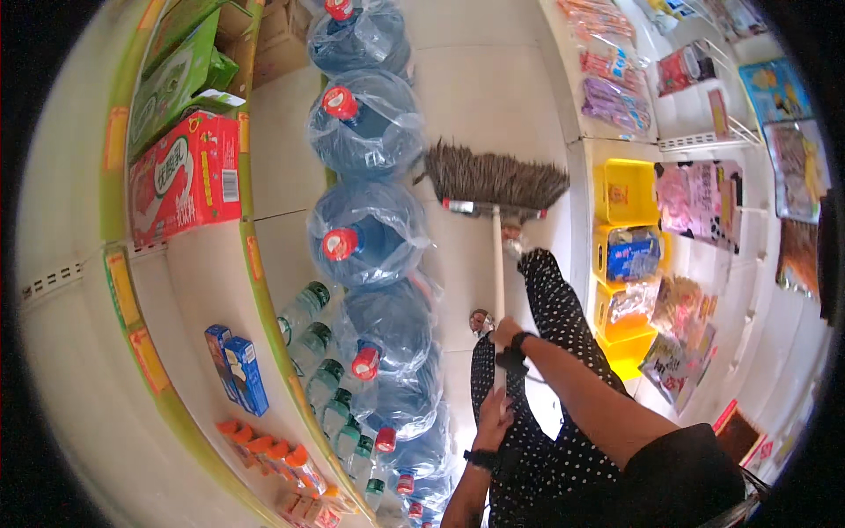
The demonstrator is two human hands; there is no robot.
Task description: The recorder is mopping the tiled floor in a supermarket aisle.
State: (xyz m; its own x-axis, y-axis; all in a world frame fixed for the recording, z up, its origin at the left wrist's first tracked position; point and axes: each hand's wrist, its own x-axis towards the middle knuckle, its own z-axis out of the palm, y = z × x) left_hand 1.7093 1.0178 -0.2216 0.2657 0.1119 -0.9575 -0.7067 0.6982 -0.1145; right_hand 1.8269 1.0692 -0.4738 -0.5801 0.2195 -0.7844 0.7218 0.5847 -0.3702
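A broom [495,180] with dark brown bristles rests its head on the pale tiled floor ahead of me, its white handle running back toward my body. My right hand [506,333], with a dark band on the wrist, grips the handle higher up. My left hand [493,416], also with a dark wristband, holds the handle lower, close to my polka-dot trousers. Both hands are closed around the handle.
A row of large blue water jugs [365,233] with red caps lines the floor on my left, with small green-capped bottles [310,348] beside them. Left shelves hold red and green cartons [185,176]. Right shelves carry yellow bins [625,189] and packaged goods.
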